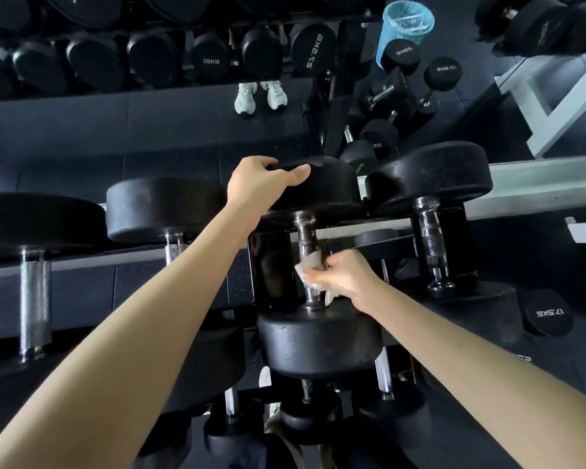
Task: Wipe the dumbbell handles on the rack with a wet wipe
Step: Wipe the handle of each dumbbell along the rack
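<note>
A black dumbbell with a chrome handle (306, 242) lies on the top row of the rack (271, 262), in the middle of the view. My right hand (344, 277) wraps a white wet wipe (310, 265) around the lower part of that handle. My left hand (263, 184) grips the rim of the dumbbell's far head (325, 187), fingers over the top and thumb on the near side. The near head (318, 343) sits just below my right hand.
More black dumbbells lie on either side, with chrome handles at the left (34, 299) and right (432, 245). A mirror behind reflects the racks, white shoes (261, 96) and a blue mesh bin (403, 28). Lower rack rows hold smaller dumbbells; a 17.5 kg one (548, 313) sits at right.
</note>
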A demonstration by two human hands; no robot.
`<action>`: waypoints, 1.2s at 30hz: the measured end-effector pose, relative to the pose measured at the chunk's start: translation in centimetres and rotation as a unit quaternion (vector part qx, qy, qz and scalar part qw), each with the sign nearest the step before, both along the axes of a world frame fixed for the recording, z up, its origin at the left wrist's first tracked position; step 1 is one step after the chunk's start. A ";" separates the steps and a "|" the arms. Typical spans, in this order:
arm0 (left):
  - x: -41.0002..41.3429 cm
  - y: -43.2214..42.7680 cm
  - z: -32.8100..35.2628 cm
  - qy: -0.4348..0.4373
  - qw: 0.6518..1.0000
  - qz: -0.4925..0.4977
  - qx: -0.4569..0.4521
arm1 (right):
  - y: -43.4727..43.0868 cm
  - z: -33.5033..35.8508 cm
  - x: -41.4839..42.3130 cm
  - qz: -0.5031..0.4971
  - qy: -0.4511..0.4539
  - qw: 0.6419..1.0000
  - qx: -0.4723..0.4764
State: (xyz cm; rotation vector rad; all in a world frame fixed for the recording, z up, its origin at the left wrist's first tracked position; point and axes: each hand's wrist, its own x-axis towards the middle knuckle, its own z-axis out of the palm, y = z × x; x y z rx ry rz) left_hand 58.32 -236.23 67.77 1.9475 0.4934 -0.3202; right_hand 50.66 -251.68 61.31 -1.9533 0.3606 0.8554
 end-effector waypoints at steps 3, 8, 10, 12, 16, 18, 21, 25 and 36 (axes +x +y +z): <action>0.1 0.0 -0.3 -0.001 1.000 0.004 -0.008 | -0.4 0.0 -0.7 0.063 0.035 0.997 -0.021; 0.1 0.1 -0.3 -0.002 1.000 -0.008 -0.006 | -0.1 0.0 -0.6 0.131 0.007 0.986 -0.099; 0.1 0.2 -0.2 0.003 1.000 -0.014 -0.002 | 0.1 0.4 -0.8 0.174 -0.025 0.969 -0.175; 0.1 0.3 -0.1 0.002 1.000 -0.019 -0.002 | 0.4 1.1 -1.1 0.186 -0.065 0.953 -0.229; 0.3 0.3 -0.2 -0.003 1.000 -0.023 0.006 | -1.6 0.1 -1.1 0.051 -0.119 0.979 -0.160; 0.2 0.4 -0.3 -0.006 0.999 -0.030 0.012 | -2.7 -0.2 -0.6 -0.054 -0.124 0.986 -0.097; 0.0 0.4 -0.4 -0.015 0.999 -0.038 0.014 | -2.0 0.1 -0.3 -0.039 -0.035 0.998 0.044; 0.0 0.4 -0.3 -0.012 0.999 -0.037 0.007 | 1.2 -0.5 0.8 -0.126 -0.083 0.988 0.042; 0.2 0.3 -0.7 -0.018 1.000 -0.009 -0.006 | 3.6 -0.6 0.4 0.008 -0.209 0.949 -0.238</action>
